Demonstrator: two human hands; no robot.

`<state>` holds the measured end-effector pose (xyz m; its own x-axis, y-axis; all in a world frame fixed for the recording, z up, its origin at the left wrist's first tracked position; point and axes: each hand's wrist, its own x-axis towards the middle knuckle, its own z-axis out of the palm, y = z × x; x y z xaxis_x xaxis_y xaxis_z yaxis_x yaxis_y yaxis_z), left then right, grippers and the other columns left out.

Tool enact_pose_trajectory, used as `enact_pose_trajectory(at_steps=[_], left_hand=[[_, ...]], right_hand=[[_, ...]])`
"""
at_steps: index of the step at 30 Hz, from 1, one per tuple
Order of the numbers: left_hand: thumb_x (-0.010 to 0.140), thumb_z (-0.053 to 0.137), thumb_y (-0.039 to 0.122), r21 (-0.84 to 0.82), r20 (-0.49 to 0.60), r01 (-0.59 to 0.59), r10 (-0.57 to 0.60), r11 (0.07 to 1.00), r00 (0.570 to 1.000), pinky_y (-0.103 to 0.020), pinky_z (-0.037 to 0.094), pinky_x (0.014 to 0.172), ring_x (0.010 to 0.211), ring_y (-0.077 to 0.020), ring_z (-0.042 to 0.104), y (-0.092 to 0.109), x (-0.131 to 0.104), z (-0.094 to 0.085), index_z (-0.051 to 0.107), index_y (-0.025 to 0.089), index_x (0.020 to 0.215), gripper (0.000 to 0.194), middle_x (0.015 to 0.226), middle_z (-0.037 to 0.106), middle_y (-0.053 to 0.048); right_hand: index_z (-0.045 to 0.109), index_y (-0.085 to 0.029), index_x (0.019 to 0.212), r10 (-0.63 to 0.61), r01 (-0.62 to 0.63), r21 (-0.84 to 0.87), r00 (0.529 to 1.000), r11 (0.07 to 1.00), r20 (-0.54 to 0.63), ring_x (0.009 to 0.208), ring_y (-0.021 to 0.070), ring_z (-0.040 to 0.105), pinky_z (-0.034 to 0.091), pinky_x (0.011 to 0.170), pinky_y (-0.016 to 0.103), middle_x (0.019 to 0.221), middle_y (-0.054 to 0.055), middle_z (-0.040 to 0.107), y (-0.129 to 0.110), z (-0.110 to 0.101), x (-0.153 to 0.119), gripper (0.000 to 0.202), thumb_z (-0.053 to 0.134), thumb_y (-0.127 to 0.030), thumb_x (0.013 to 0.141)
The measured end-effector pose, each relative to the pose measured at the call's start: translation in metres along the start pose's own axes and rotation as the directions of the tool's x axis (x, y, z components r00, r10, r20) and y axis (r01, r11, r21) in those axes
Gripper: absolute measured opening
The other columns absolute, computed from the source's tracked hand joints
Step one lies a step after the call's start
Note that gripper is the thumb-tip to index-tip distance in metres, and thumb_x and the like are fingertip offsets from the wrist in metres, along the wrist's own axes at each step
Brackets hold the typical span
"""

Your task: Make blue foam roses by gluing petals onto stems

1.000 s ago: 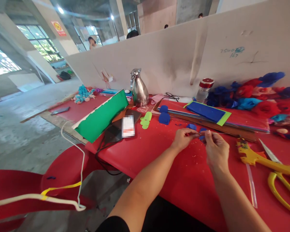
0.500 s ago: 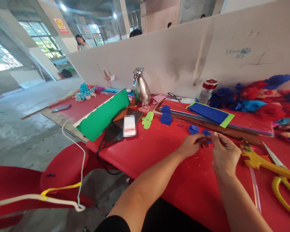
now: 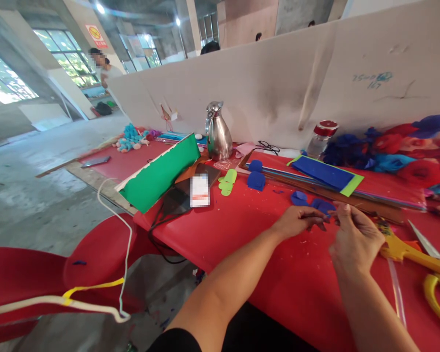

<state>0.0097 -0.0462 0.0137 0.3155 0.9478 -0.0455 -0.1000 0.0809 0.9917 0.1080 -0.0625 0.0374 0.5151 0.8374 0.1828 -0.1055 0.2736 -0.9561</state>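
Over the right part of the red table, my left hand (image 3: 298, 221) is closed in a pinch, with a bit of a small blue piece (image 3: 327, 217) showing at its fingertips. Just right of it, my right hand (image 3: 357, 239) is also pinched closed; what it holds is too thin or hidden to make out. Behind the fingertips lie blue cut petals (image 3: 323, 205), and another blue petal (image 3: 299, 198) is to their left. Yellow-handled scissors (image 3: 407, 250) rest right of my right hand, blades partly visible.
Farther back are a steel jug (image 3: 219, 134), a red-lidded jar (image 3: 322, 137), blue and green sheets (image 3: 322, 173) and a heap of fabric flowers (image 3: 407, 156). Leftward lie lime-green cutouts (image 3: 227, 182), a green board (image 3: 161, 173) and a dark cable (image 3: 152, 234). A person (image 3: 104, 66) stands beyond the partition.
My right hand has moved slightly right, away from my left fingertips. The thin wire-like strand that stuck out from it no longer shows. The view has shifted a little; the distant person has moved left.
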Motion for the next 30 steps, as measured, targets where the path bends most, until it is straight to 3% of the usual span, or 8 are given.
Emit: enact_pose_trajectory(at_steps=[3,9,13,19,24,27,30], left_hand=[[0.076,0.062,0.02,-0.038,-0.042,0.025,-0.027,0.999,0.999,-0.028,0.045,0.07,0.069,-0.0128,0.057,-0.004,0.002,-0.002,0.069,0.011,0.094,0.022,0.081,0.069,-0.007],[0.076,0.058,0.015,-0.098,-0.141,-0.063,0.049,0.993,0.989,-0.026,0.045,0.069,0.058,-0.0088,0.053,-0.013,0.008,-0.003,0.067,0.011,0.077,0.01,0.061,0.061,-0.001],[0.078,0.053,0.014,-0.064,-0.145,-0.104,0.094,0.993,0.985,-0.023,0.043,0.062,0.053,-0.0076,0.051,-0.014,0.008,-0.004,0.064,0.011,0.074,0.012,0.059,0.058,0.0],[0.081,0.049,0.014,-0.029,-0.112,-0.124,0.12,0.992,0.986,-0.023,0.043,0.06,0.053,-0.0078,0.051,-0.017,0.009,-0.006,0.062,0.011,0.079,0.014,0.06,0.057,0.0],[0.082,0.044,0.011,0.069,-0.044,-0.19,0.193,0.979,0.98,-0.023,0.044,0.063,0.058,-0.0086,0.053,-0.018,0.006,0.0,0.062,0.011,0.088,0.019,0.07,0.061,-0.003],[0.082,0.043,0.012,0.165,-0.069,-0.273,0.288,0.948,0.955,-0.023,0.043,0.063,0.059,-0.0083,0.05,-0.013,0.0,0.003,0.063,0.011,0.098,0.026,0.081,0.065,-0.006],[0.082,0.041,0.011,0.251,-0.09,-0.279,0.309,0.927,0.947,-0.022,0.04,0.059,0.054,-0.0071,0.042,-0.01,-0.003,0.004,0.064,0.011,0.1,0.029,0.075,0.064,-0.004]], right_hand=[[0.07,-0.021,0.074,-0.045,0.045,0.009,0.999,0.999,-0.011,0.058,0.0114,0.047,0.038,0.056,0.027,0.065,-0.002,0.06,-0.001,0.0,0.001,0.021,0.069,-0.042,0.073],[0.07,-0.02,0.078,-0.022,0.022,0.046,1.0,0.999,-0.001,0.057,0.0117,0.045,0.038,0.057,0.029,0.069,-0.001,0.06,0.004,-0.001,0.005,0.025,0.071,-0.044,0.07],[0.069,-0.018,0.078,-0.013,0.013,0.08,1.0,0.997,-0.001,0.06,0.0112,0.05,0.042,0.064,0.029,0.068,-0.002,0.06,0.006,0.0,0.006,0.03,0.077,-0.043,0.063],[0.068,-0.017,0.082,-0.028,0.023,0.077,0.997,0.997,0.071,0.067,0.0128,0.056,0.045,0.066,0.029,0.075,0.001,0.064,0.003,0.002,0.004,0.031,0.075,-0.042,0.064],[0.066,-0.017,0.076,-0.099,0.099,0.0,0.994,0.995,0.039,0.064,0.0133,0.055,0.045,0.064,0.029,0.069,0.0,0.062,0.01,0.0,0.005,0.027,0.074,-0.04,0.065],[0.066,-0.016,0.076,-0.085,0.089,-0.053,0.994,0.995,0.074,0.061,0.0132,0.054,0.045,0.061,0.029,0.068,0.0,0.062,0.013,-0.001,0.006,0.028,0.072,-0.042,0.067],[0.065,-0.016,0.075,-0.101,0.104,-0.048,0.993,0.993,0.06,0.062,0.0135,0.055,0.046,0.063,0.03,0.069,0.001,0.061,0.013,-0.002,0.006,0.027,0.071,-0.041,0.068]])
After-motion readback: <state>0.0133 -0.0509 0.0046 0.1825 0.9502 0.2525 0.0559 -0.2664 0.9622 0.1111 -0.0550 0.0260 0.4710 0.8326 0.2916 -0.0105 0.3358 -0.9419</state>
